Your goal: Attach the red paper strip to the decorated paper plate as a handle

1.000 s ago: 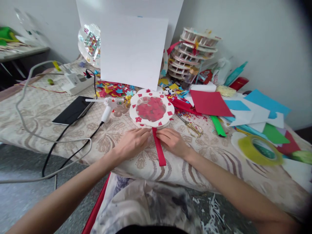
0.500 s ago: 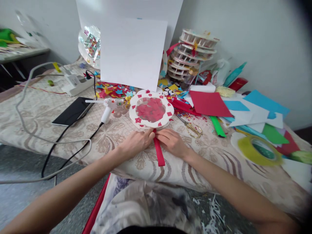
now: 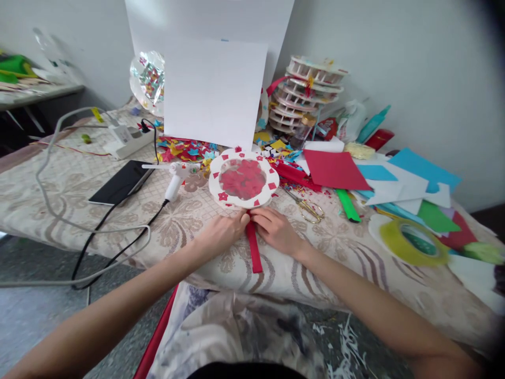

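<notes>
A round white paper disc point(image 3: 221, 184) with red cut-out shapes round its rim and a window of red petals lies on the patterned tablecloth point(image 3: 71, 184). A red paper strip point(image 3: 254, 250) runs from its near edge towards me. My left hand point(image 3: 223, 230) and my right hand point(image 3: 276, 229) meet at the top of the strip, just below the disc. The fingertips of both hands pinch the strip where it joins the disc.
A white glue gun point(image 3: 175, 176) with a black cord lies left of the disc, beside a black tablet point(image 3: 120, 181) and a power strip point(image 3: 128, 139). Scissors point(image 3: 310, 208), coloured paper sheets point(image 3: 335, 168) and a yellow tape roll point(image 3: 412, 242) lie right. White card point(image 3: 215, 89) stands behind.
Both hands closed in on the top of the red strip, fingertips now meeting under the disc. The view has drifted slightly.
</notes>
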`<state>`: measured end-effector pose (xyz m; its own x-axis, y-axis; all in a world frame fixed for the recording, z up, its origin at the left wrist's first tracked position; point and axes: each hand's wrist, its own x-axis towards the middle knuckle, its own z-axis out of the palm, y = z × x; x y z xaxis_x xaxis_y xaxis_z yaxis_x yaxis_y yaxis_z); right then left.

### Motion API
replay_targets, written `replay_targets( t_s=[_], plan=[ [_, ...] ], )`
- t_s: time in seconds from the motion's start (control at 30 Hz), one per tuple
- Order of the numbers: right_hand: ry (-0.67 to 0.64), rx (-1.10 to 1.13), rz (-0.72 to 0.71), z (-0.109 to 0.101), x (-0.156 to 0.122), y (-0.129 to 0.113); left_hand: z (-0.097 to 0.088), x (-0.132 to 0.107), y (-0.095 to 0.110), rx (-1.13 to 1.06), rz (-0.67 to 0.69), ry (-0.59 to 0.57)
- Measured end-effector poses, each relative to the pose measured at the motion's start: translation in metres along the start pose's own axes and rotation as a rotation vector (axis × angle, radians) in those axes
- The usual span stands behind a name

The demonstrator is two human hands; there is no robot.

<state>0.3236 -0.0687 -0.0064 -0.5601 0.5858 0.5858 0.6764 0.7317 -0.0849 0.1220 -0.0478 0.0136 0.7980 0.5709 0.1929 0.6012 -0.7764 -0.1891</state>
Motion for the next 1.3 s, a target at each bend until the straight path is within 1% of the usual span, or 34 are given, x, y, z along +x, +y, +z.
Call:
replay_targets(
  t_s=[0.17, 0.3, 0.53, 0.8, 0.93, 1.13, 1.3],
  plan=[
    [-0.037, -0.037, 0.053, -0.0017, 0.0015, -0.0023, 0.0003, 0.0002, 0.0003, -0.014, 0.002, 0.000],
    [-0.082, -0.073, 0.054, -0.0026, 0.0025, -0.0047, -0.0003, 0.0004, 0.0006, -0.030, 0.006, 0.004],
    [-0.116, -0.111, 0.039, 0.0000, 0.0005, -0.0052, -0.0001, -0.0005, 0.0005, -0.057, -0.001, -0.007],
    [-0.151, -0.117, 0.040, 0.0002, 0.0015, -0.0062, -0.0041, -0.0017, 0.0057, -0.009, -0.010, -0.034],
    [-0.150, -0.106, 0.046, 0.0003, 0.0010, -0.0066, -0.0043, -0.0027, 0.0074, 0.007, -0.015, -0.036],
    [-0.128, -0.066, 0.054, 0.0010, 0.0004, -0.0050, -0.0068, 0.0001, 0.0038, -0.017, -0.006, -0.064],
    [-0.078, -0.029, 0.062, 0.0000, -0.0016, -0.0046, -0.0055, 0.0010, 0.0016, -0.038, -0.012, -0.070]
  ],
)
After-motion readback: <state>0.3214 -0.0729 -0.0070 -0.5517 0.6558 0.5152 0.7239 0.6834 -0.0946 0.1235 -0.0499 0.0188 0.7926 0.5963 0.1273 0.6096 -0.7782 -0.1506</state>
